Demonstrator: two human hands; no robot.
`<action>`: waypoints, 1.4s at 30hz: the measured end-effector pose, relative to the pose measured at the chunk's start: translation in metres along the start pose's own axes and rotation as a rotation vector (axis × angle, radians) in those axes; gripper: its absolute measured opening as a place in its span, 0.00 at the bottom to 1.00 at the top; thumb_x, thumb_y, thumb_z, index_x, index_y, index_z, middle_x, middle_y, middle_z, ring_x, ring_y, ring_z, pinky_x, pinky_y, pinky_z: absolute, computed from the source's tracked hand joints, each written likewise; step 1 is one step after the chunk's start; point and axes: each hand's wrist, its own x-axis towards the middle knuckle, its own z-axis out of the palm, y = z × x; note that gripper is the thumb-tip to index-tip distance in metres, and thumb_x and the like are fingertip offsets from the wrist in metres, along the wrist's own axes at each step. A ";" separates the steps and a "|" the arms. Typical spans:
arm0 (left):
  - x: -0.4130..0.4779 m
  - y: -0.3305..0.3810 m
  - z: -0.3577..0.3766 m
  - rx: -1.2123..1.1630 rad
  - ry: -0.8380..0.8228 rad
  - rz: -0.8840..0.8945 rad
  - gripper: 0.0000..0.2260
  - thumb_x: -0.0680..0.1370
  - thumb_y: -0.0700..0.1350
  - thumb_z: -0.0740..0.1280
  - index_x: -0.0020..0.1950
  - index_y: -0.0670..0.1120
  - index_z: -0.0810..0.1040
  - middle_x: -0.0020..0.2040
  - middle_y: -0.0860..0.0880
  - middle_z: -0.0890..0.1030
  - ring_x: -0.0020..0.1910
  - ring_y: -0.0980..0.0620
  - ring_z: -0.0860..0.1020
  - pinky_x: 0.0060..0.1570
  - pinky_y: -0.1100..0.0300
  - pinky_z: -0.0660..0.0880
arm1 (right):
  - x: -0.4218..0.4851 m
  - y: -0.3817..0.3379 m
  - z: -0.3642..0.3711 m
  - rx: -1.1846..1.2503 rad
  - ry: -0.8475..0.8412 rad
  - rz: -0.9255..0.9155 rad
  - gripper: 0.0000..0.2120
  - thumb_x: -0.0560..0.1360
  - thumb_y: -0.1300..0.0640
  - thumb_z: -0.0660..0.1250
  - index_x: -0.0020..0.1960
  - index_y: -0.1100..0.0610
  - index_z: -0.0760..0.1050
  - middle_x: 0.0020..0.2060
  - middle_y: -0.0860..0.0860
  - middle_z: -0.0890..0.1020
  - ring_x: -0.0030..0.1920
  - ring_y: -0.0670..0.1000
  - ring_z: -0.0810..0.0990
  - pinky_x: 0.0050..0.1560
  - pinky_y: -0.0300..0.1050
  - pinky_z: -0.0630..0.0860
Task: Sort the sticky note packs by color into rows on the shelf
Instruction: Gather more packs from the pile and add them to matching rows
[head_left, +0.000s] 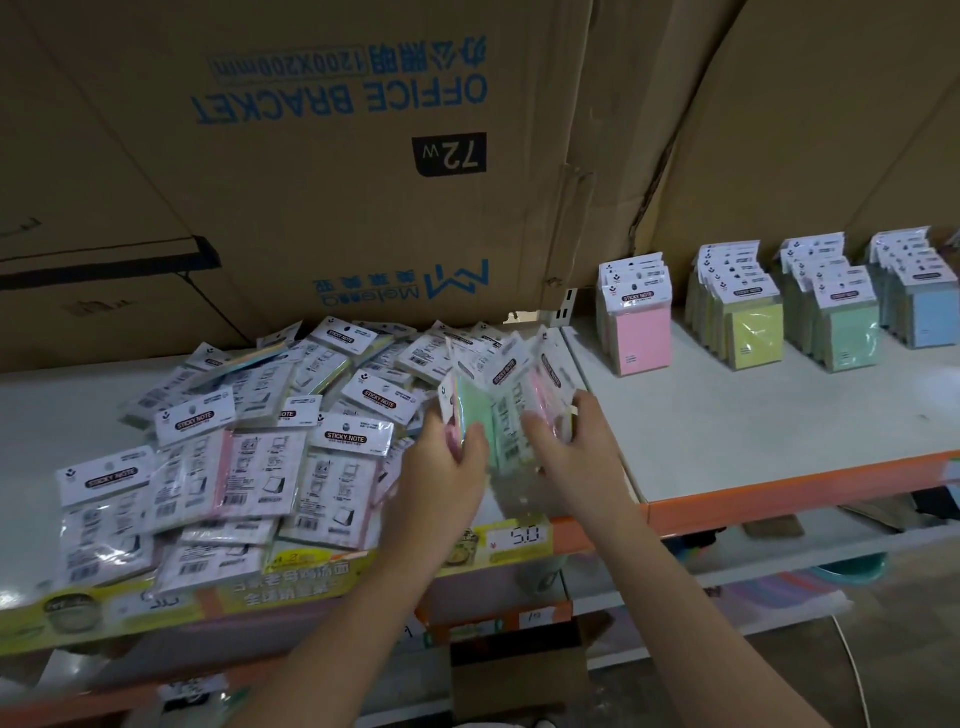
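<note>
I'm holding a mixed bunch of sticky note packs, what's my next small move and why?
Probably pull the pink pack free with your right hand and stand it in the pink row, the nearest of the sorted rows. Your left hand grips the green pack in the same fanned bunch, so they need separating.

Soft, even light fell from overhead, leaving the white shelf (753, 415) pale and faintly shadowed, while the space beneath sank into gloom. Glare glinted on the loose packs (208, 467). Motion blur smeared the held packs (498, 410) between the left hand (447, 467) and right hand (576, 447), their print probably unreadable. Wide-angle distortion bowed the cardboard boxes (311, 156) near the edges.
</note>
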 end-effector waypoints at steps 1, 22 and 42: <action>-0.003 -0.004 0.002 -0.081 -0.015 -0.077 0.07 0.77 0.56 0.62 0.42 0.56 0.70 0.31 0.65 0.78 0.29 0.67 0.76 0.26 0.71 0.69 | -0.003 0.000 -0.001 -0.016 -0.024 -0.026 0.17 0.76 0.47 0.68 0.60 0.52 0.70 0.47 0.43 0.80 0.47 0.40 0.81 0.44 0.45 0.79; -0.021 -0.023 -0.018 -0.758 -0.209 -0.390 0.15 0.73 0.50 0.74 0.56 0.46 0.78 0.43 0.52 0.86 0.42 0.54 0.85 0.33 0.63 0.78 | -0.025 -0.008 -0.016 -0.028 -0.242 0.191 0.11 0.75 0.49 0.72 0.55 0.51 0.78 0.50 0.57 0.83 0.49 0.56 0.83 0.48 0.53 0.83; -0.064 -0.011 -0.002 -1.025 -0.512 -0.536 0.19 0.74 0.46 0.66 0.64 0.41 0.77 0.55 0.40 0.84 0.51 0.42 0.84 0.47 0.46 0.80 | -0.102 0.011 -0.048 0.253 0.096 0.426 0.18 0.78 0.49 0.69 0.54 0.65 0.77 0.43 0.55 0.81 0.39 0.49 0.80 0.34 0.36 0.77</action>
